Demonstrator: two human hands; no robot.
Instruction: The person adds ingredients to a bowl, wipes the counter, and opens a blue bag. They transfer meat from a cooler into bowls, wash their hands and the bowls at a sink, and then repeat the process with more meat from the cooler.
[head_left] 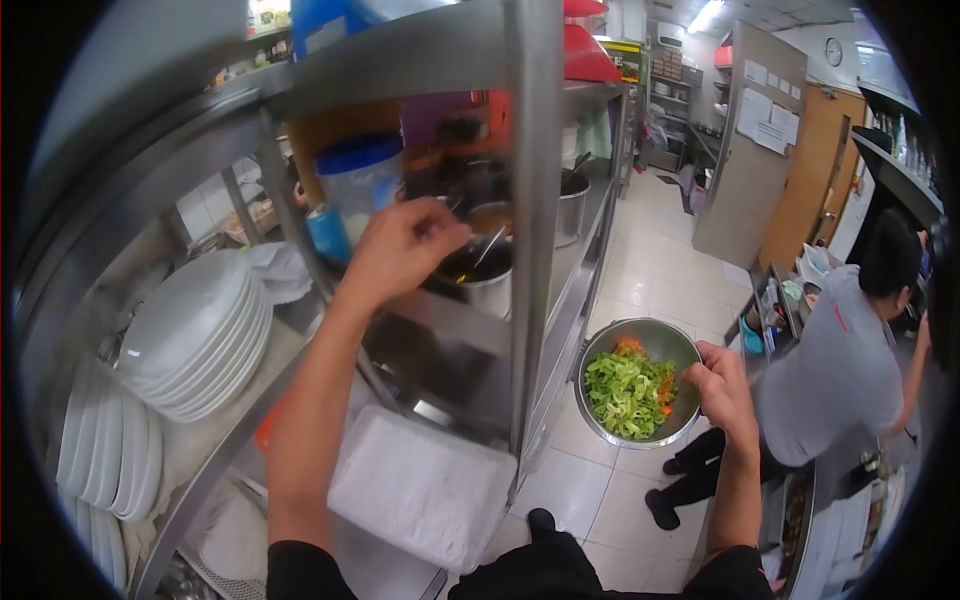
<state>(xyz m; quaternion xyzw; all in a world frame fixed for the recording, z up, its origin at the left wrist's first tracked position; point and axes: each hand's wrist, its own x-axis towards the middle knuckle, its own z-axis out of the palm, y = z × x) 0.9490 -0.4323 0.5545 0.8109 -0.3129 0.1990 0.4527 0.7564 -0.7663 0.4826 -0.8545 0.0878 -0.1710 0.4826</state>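
My right hand (724, 392) grips the rim of a metal mixing bowl (690, 350), thumb over the edge, above the floor. Chopped green lettuce (622, 392) lies in the bowl with shredded orange pieces (667, 388) that look like carrot. On the shelf side, my left hand (418, 242) is raised with its fingers curled in a pinch; anything between them is too small or hidden to make out. Just beyond its fingertips stands a metal pot (488, 290) with dark contents and a spoon (490, 246) leaning in it.
A steel shelf post (537, 250) rises between my hands. White plates (200, 330) are stacked at left. A blue-lidded tub (360, 180) stands behind my left hand. Below is a white-covered container (425, 485). A co-worker in a grey shirt (835, 370) stands close at right.
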